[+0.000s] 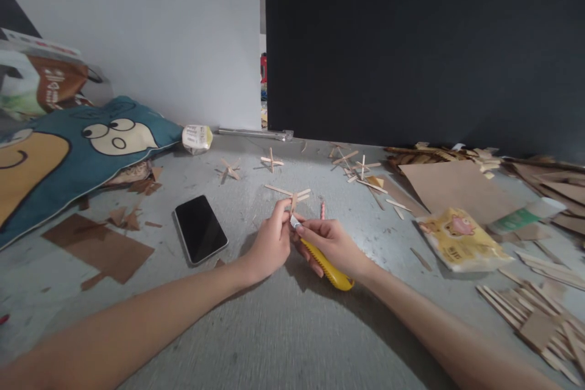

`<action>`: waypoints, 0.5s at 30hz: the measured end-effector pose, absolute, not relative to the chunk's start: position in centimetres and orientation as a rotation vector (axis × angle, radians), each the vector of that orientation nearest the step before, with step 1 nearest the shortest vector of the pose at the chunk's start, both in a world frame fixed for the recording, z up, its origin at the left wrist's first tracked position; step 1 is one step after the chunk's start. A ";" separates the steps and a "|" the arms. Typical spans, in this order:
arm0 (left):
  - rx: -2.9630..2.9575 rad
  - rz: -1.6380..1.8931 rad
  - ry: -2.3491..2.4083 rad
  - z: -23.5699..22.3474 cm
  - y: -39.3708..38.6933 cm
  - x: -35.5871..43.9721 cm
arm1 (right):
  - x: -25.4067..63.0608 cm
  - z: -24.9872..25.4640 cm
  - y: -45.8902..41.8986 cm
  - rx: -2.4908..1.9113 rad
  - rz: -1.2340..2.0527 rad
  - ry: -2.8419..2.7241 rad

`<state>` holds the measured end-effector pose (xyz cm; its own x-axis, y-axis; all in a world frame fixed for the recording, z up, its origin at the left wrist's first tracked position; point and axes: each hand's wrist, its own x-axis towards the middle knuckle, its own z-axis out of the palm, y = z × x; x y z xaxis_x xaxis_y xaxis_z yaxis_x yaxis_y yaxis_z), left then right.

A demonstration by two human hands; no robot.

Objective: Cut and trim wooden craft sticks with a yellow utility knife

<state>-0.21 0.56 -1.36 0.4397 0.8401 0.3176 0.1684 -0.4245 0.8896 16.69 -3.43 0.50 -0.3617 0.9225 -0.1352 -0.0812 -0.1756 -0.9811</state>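
One stick (294, 202) mid-worktop (247, 335), pinched in left hand (269, 247) grip. Right hand (337, 248) grip is closed round cutter (336, 274), its tip at the stick. Phone (201, 230) left, yellow pack (464, 241) right.

Utility knife (336, 277), seemingly yellow

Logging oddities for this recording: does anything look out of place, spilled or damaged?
A large cartoon cushion lies on the tabletop, oddly close to scattered, ragged cardboard scraps at the left. I see no spill; the yellow cutter is in the right hand.
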 end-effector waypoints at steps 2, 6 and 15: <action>1.875 1.006 0.872 -1.4 0.6 -0.2 | 16.7 0.5 -3.4 -1.037 1.648 -1.300; 1.887 0.985 0.888 -1.5 0.6 -0.3 | 16.7 0.5 -3.3 -1.030 1.657 -1.302; 1.904 0.999 0.844 -1.4 0.6 -0.5 | 17.0 0.5 -3.2 -1.017 1.720 -1.264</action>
